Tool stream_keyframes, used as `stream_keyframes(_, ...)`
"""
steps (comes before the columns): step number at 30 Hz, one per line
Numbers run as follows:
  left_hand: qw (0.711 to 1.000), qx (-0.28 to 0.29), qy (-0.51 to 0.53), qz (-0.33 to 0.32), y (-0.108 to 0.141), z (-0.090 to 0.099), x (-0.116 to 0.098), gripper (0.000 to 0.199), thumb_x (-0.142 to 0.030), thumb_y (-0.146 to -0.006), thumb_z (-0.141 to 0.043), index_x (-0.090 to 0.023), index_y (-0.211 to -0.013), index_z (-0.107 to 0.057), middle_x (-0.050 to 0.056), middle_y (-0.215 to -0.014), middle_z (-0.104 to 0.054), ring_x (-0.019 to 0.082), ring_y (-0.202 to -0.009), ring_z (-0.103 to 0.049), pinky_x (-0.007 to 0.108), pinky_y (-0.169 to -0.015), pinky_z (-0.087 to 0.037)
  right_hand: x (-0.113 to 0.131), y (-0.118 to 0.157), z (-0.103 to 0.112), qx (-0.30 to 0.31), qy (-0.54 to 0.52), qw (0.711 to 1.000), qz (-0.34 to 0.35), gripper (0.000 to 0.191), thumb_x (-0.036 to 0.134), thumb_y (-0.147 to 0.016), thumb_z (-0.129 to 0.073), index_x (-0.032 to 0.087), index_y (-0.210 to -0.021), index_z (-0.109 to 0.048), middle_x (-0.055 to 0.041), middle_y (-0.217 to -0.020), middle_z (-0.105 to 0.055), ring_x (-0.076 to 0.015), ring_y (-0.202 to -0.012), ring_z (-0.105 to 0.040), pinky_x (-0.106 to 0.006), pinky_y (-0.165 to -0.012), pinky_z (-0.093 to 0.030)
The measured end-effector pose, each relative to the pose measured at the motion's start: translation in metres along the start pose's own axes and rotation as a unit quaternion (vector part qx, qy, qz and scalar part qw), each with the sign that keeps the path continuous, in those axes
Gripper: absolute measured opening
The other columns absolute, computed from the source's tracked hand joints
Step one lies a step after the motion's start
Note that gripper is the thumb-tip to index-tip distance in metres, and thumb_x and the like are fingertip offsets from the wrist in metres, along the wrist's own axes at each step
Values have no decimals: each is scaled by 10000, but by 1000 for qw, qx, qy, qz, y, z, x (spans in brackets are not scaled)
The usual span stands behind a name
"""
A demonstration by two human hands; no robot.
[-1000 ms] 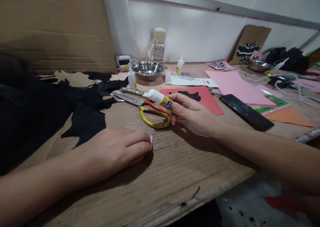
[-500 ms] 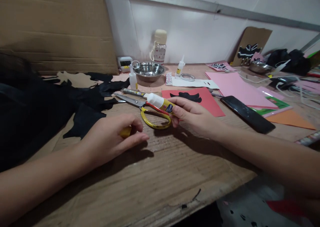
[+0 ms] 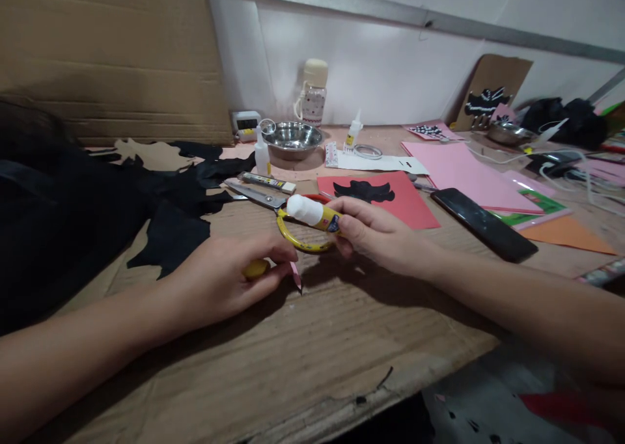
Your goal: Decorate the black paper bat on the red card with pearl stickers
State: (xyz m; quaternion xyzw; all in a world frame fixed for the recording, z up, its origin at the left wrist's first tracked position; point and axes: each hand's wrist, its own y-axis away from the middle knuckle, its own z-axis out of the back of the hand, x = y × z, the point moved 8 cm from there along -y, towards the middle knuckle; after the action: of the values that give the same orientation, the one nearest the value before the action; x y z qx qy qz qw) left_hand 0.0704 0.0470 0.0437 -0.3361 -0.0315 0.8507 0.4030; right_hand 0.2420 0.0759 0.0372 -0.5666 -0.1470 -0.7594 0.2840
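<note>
My right hand (image 3: 374,232) is closed round a glue stick (image 3: 325,219), a yellow-labelled tube with its white end pointing left. My left hand (image 3: 239,271) pinches a short pink pencil (image 3: 295,276) between thumb and fingers, its dark point towards the table. A yellow piece (image 3: 256,269), perhaps a cap, shows in the left palm. Behind both hands lie scissors (image 3: 303,243) with yellow and red handles, partly covered by the glue stick. A red sheet (image 3: 415,203) bearing a black cut-out shape (image 3: 364,191) is just beyond my right hand.
Black fabric scraps (image 3: 170,232) lie at the left, beside a person's dark sleeve or clothing. Small bottles (image 3: 262,157), a metal bowl (image 3: 293,141) and a flask (image 3: 313,96) stand at the back. A phone (image 3: 481,222) and pink sheets (image 3: 463,174) are at the right.
My left hand has moved slightly right, and its fingers now pinch a pink pencil that was not visible before. The glue stick in my right hand has shifted slightly down.
</note>
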Motion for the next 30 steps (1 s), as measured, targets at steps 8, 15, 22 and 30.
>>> stream_keyframes(8, 999, 6, 28, 40, 1, -3, 12, 118, -333, -954, -660, -252, -1025, -708, -27, -936, -806, 158, -766, -753, 241, -676, -547, 29, 25, -32, 142, 185, 958, 170, 492, 659, -1055, -464, 194, -1198, -540, -103, -1089, -689, -212, -909, -667, -325, -770, -504)
stream_keyframes(15, 996, 23, 71, 56, 1, -7, 14, 102, -303, -951, -666, -253, -1031, -707, -32, -966, -797, 155, -828, -754, 244, -730, -548, 32, 23, -36, 136, 239, 938, 210, 528, 656, -1062, -449, 155, -1172, -575, -109, -1060, -676, -197, -879, -628, -318, -770, -485)
stream_keyframes(22, 993, -14, 97, 73, -4, 2, 16, 157, -383, -996, -632, -243, -1005, -700, -27, -917, -767, 158, -817, -710, 264, -734, -532, 29, 21, -36, 141, 257, 940, 172, 540, 672, -1063, -412, 164, -1159, -567, -98, -1010, -676, -194, -809, -612, -322, -712, -485)
stream_keyframes(30, 979, -120, 126, 106, -3, 21, 34, 173, -298, -1008, -514, -223, -1124, -618, 34, -1069, -684, 229, -1020, -655, 371, -917, -533, 19, 14, -22, 75, 177, 976, 102, 279, 444, -1070, -510, 206, -1214, -526, -95, -1104, -678, -226, -913, -658, -364, -790, -532)
